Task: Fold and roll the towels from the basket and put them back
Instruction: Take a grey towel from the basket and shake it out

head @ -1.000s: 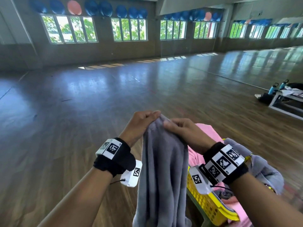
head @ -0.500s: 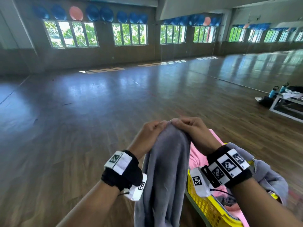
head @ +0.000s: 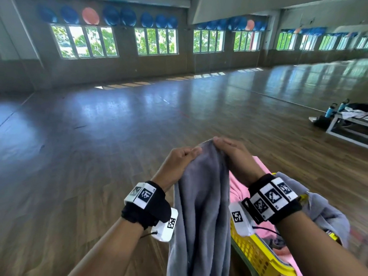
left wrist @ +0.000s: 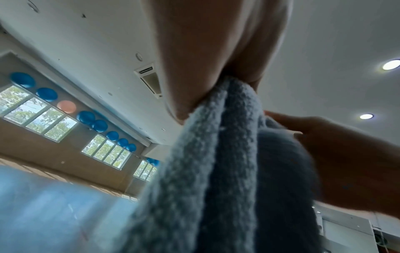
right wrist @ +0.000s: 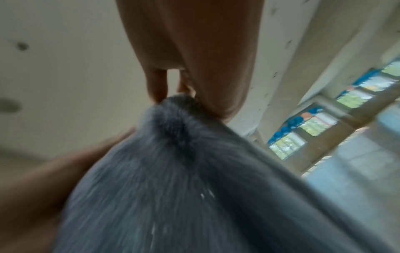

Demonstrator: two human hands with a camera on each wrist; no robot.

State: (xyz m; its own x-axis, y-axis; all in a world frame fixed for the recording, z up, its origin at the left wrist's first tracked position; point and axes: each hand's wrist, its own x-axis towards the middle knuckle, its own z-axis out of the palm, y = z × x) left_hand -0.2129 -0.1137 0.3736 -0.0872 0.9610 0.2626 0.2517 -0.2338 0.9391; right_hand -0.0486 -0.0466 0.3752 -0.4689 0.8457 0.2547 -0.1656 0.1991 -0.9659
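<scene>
A grey towel [head: 201, 212] hangs in long folds from both my hands, held up in front of me. My left hand [head: 179, 158] pinches its top edge on the left, and my right hand [head: 231, 150] pinches the top right beside it. The left wrist view shows the grey towel [left wrist: 216, 171] squeezed between thumb and fingers of my left hand [left wrist: 218, 75]. In the blurred right wrist view my right hand [right wrist: 190, 95] nips a bunched peak of the grey towel [right wrist: 184, 188]. A yellow basket [head: 256, 255] stands at the lower right, holding a pink towel [head: 239, 186] and another grey towel [head: 326, 208].
A wide wooden floor [head: 119, 136] stretches ahead to a wall of windows [head: 85, 42]. At the far right stands a low white bench [head: 346, 126] with blue bottles [head: 330, 110] and bags by it.
Both hands have drawn closer together at the towel's top edge, and the right hand has shifted up. The head view has tilted slightly.
</scene>
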